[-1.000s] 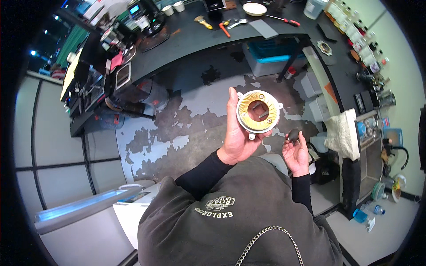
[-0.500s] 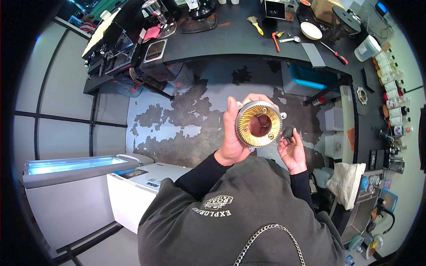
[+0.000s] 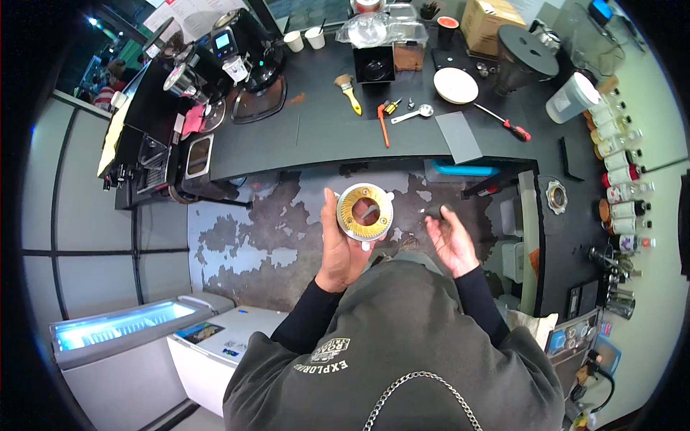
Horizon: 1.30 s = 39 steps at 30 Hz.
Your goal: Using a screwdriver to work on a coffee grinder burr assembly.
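Over the floor in front of me, my left hand grips a round coffee grinder burr by its edge. The burr has a gold toothed face, small screws and a silver outer ring with lugs. Its toothed face is turned up toward me, and part of my palm shows through the centre hole. To the right and apart from the burr is my right hand, palm up with curled fingers. A small dark rounded thing appears to sit at its fingertips, hard to make out against the dark floor.
On the black counter ahead lie a yellow-handled brush, an orange tool, a measuring spoon, a white bowl and a red-handled screwdriver. A grinder hopper stands behind. Bottles line the right wall; a freezer is left.
The burr has moved left and lower within my view, held in my left hand. My right hand has drawn farther from it. The view has shifted to show more of the counter.
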### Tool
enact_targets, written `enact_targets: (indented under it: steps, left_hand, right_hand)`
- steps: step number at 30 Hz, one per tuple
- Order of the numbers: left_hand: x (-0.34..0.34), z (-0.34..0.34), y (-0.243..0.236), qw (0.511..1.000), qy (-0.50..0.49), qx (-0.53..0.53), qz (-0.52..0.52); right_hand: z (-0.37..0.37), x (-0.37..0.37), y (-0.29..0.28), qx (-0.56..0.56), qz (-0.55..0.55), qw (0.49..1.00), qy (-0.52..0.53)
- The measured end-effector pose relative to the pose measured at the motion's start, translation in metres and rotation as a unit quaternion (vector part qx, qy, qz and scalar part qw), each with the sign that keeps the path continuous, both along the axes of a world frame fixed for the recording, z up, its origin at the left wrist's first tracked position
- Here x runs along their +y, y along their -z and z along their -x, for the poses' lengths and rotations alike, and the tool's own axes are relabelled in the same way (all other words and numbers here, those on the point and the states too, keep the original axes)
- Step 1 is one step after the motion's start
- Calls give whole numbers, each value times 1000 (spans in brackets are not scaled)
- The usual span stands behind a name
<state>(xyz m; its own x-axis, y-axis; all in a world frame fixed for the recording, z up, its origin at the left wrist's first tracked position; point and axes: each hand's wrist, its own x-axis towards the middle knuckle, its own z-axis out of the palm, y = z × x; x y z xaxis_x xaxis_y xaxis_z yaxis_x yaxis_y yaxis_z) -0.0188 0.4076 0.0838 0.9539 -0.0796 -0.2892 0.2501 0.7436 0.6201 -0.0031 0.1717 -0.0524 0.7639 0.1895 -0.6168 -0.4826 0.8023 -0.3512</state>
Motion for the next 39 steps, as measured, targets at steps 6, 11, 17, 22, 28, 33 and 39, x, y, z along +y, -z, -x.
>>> enact_targets:
  steps: [6, 11, 17, 22, 28, 33, 39]
  left_hand:
    - [5, -59, -6, 996, -49, -40, 65]
    - [36, -104, -3, 993, -70, -92, 16]
    - [90, -161, -2, 992, -64, -113, 3]
    - [130, -206, -6, 992, -62, -105, 20]
    - [162, -251, -12, 992, -23, -126, 5]
    - [159, -278, -21, 987, -8, -158, -28]
    - [147, -296, -29, 984, 12, -173, 29]
  right_hand:
    - [-97, -15, 10, 4, 47, 994, -99]
    - [-167, 35, 7, 5, 86, 987, -133]
    - [-228, 117, 39, -8, 82, 987, -139]
    - [-261, 183, 59, -64, 168, 974, -134]
    - [-286, 225, 70, -109, 245, 955, -127]
    - [-301, 225, 72, -142, 283, 931, -183]
    - [-292, 224, 50, -172, 360, 899, -181]
